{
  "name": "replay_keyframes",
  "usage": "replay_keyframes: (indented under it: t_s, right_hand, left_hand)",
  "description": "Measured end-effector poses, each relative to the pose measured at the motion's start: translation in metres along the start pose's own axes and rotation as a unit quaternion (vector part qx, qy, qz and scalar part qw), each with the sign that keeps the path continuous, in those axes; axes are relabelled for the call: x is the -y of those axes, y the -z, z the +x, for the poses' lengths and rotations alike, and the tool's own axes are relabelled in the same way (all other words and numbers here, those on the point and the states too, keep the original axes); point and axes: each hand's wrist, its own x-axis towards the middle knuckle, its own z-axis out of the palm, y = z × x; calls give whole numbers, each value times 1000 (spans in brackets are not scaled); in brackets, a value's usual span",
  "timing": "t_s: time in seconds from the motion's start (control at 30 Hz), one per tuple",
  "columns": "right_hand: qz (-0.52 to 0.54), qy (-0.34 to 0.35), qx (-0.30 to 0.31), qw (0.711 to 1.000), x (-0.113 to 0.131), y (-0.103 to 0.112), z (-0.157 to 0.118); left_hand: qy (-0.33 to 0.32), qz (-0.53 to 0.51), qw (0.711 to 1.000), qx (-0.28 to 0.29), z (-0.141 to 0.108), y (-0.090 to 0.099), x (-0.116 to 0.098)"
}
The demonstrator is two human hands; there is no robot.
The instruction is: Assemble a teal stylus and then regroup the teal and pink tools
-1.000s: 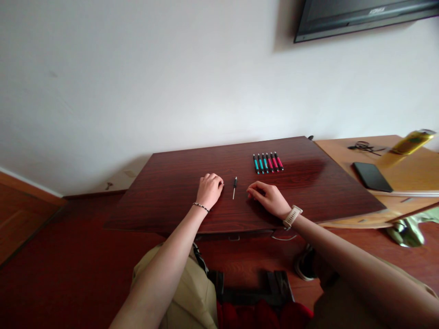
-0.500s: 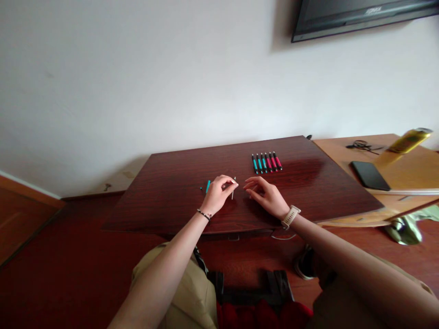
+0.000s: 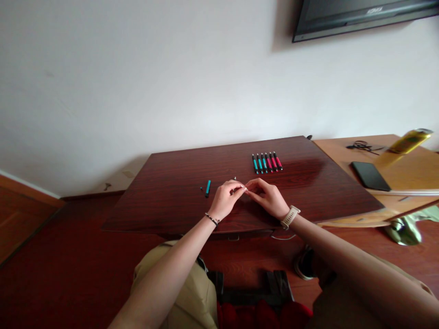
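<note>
Soft, muted light | sheen on dark tabletop [image 3: 181, 173] | shadow left of TV [image 3: 343, 20] | floor [image 3: 78, 260] dim | edges stretched

Dark wood table [image 3: 178, 176]: six pens [image 3: 264, 163] in a row, three turquoise, three pink; one turquoise barrel [image 3: 208, 188]; one tiny dark piece [image 3: 201, 188] beside it; one pen part [image 3: 235, 178], mostly hidden. Lighter wood cabinet [image 3: 343, 153], adjoining: black phone [image 3: 370, 176], dark cable [image 3: 363, 146], yellow can [image 3: 410, 141].
</note>
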Motion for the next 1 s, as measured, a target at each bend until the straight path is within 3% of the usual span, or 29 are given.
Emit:
replay_keyframes:
  t_s: [0.23, 0.7, 1.0]
  right_hand:
    - [-18, 2, -22, 1000, -1, 1, 0]
    - [-37, 7, -9, 999, 3, 2, 0]
    - [-52, -1, 1, 999, 2, 2, -1]
  left_hand:
    - [-15, 1, 1000, 3, 0, -1, -2]
    - [-71, 206, 976, 27, -7, 0, -6]
    - [-84, 237, 967, 31, -8, 0, -3]
